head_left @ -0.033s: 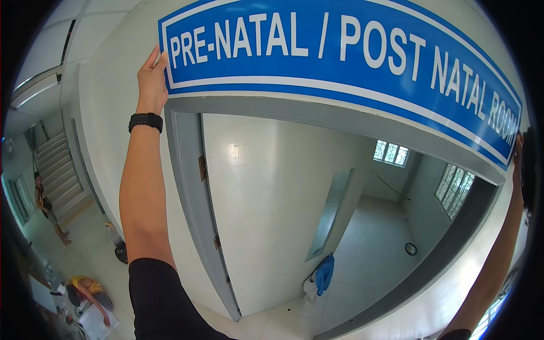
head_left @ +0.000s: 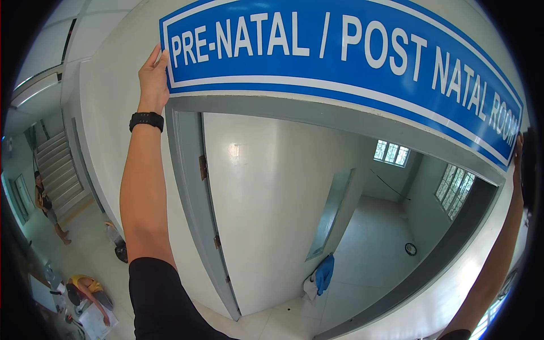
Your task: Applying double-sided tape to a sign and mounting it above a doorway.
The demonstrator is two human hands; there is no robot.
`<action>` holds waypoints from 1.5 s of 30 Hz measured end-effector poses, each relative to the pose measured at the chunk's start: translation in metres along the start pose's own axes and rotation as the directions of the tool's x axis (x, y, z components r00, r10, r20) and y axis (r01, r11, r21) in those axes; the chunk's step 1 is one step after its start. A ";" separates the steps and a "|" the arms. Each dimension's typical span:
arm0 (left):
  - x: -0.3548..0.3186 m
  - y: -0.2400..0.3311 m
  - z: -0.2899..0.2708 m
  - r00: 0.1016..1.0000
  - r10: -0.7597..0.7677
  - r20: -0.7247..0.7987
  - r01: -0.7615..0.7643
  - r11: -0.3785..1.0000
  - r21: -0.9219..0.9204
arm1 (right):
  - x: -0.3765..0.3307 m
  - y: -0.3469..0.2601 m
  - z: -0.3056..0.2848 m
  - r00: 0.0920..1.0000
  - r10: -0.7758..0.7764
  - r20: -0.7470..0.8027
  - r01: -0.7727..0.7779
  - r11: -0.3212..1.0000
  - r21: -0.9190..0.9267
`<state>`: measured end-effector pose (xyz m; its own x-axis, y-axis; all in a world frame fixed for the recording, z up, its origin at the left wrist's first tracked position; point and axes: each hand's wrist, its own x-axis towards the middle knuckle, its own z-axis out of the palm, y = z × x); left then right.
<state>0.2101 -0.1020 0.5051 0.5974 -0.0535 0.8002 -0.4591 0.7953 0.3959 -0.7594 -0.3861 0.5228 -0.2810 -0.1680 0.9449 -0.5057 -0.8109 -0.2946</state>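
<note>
A long blue sign [head_left: 323, 68] with white lettering and a white border lies along the wall just above a grey door frame [head_left: 317, 110]. At its left edge my left hand [head_left: 152, 82] grips it, with the thumb and a finger pointing upward along the side. My right hand [head_left: 518, 148] is at the sign's lower right corner, closed on that edge; most of its fingers are hidden or in shadow. Both arms are raised, and a black watch [head_left: 146, 120] is on the left wrist.
Below the sign, a pale door [head_left: 255, 198] stands ajar into a tiled room with barred windows [head_left: 391, 153]. Blue and white cloth [head_left: 324, 275] is by the door's foot. At left, one person [head_left: 88, 289] is low near the floor; another [head_left: 45, 198] stands by steps.
</note>
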 end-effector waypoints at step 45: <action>0.016 -0.028 -0.011 0.994 0.105 -0.002 -0.104 0.981 0.161 | -0.043 -0.108 0.026 0.968 0.251 -0.024 -0.226 0.906 0.358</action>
<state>0.2397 -0.1181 0.5023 0.5473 0.0321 0.8363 -0.6184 0.6888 0.3782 -0.6716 -0.3060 0.5179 -0.4187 -0.3521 0.8371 -0.1032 -0.8973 -0.4291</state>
